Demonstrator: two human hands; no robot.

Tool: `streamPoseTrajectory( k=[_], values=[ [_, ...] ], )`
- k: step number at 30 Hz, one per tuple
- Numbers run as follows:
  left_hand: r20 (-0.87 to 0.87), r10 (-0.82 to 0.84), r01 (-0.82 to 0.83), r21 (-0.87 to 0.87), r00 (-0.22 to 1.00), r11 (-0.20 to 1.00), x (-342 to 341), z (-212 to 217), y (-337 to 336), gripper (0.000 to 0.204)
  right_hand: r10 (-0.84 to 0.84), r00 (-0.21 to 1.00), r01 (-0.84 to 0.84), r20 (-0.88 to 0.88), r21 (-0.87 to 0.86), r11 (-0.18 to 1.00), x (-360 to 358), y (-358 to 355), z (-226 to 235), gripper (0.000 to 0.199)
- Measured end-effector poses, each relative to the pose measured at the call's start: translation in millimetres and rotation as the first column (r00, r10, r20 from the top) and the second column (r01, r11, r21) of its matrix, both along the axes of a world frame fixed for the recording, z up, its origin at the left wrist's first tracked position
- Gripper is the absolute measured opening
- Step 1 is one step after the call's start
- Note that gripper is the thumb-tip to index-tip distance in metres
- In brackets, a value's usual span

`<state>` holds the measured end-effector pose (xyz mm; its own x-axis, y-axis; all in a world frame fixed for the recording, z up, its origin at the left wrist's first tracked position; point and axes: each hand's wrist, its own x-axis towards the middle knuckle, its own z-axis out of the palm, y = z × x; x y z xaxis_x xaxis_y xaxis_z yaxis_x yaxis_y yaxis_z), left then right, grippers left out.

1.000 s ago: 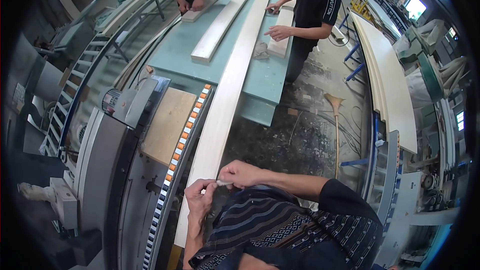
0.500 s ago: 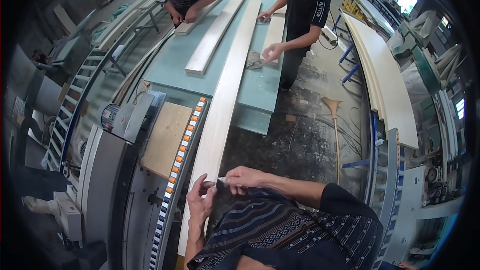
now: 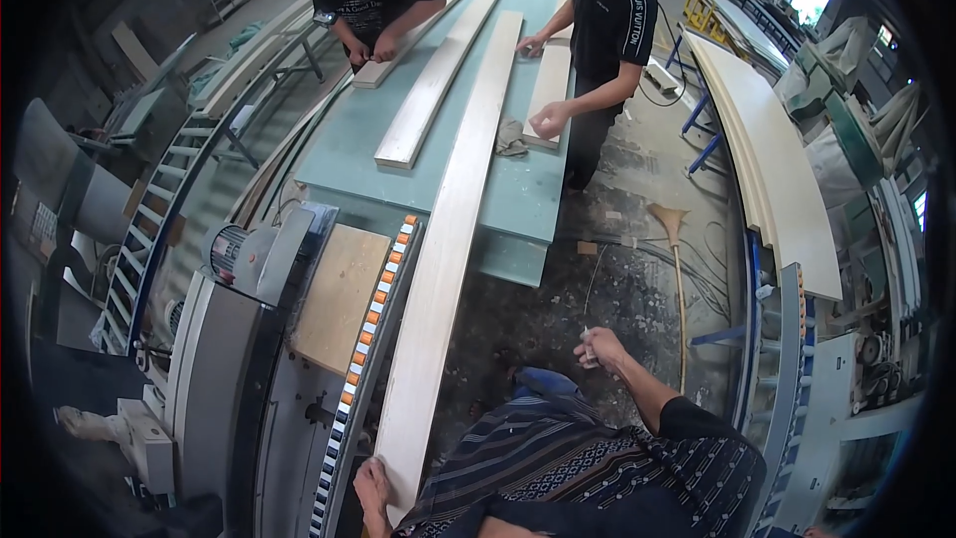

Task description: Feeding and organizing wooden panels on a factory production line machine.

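Observation:
A long pale wooden board [image 3: 438,279] runs from beside my body up onto the green table. My left hand [image 3: 372,494] is closed on its left edge close to the near end, with the fingers partly hidden. Out to the right, over the dark floor, I hold up my right hand [image 3: 603,347] with its fingers closed round a small whitish thing [image 3: 590,351], too small to name. That hand is apart from the board.
Two people stand at the green table [image 3: 349,154], each with hands at another board [image 3: 448,70]. A grey rag [image 3: 511,137] lies on it. Left of my board is a roller rail [image 3: 373,314] with a machine motor [image 3: 229,251]. A broom [image 3: 677,269] stands at right.
My left hand has moved down the board to its near end. My right hand has swung away to the right, off the board. The view has shifted slightly.

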<state>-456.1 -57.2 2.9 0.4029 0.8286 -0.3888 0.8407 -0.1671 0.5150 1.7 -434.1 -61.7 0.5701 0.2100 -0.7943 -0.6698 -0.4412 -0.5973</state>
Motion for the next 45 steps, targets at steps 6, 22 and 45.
streamPoseTrajectory(
  k=[6,22,45],
  values=[
    [-0.169,-0.006,-0.008,-0.085,0.986,0.996,-13.2,-6.8,7.5,0.065,-0.213,0.962,0.151,0.172,0.315,0.937,85.3,57.5,51.7,0.022],
    [-0.261,0.25,-0.353,-0.514,0.932,0.782,12.8,53.2,8.9,0.087,-0.489,0.809,0.231,0.327,0.588,0.775,277.9,149.6,113.3,0.021],
    [-0.405,-0.541,0.387,-0.404,0.737,0.829,5.1,67.5,183.2,0.083,-0.703,0.692,0.412,0.161,0.712,0.569,293.6,158.7,109.0,0.035]
  ],
)
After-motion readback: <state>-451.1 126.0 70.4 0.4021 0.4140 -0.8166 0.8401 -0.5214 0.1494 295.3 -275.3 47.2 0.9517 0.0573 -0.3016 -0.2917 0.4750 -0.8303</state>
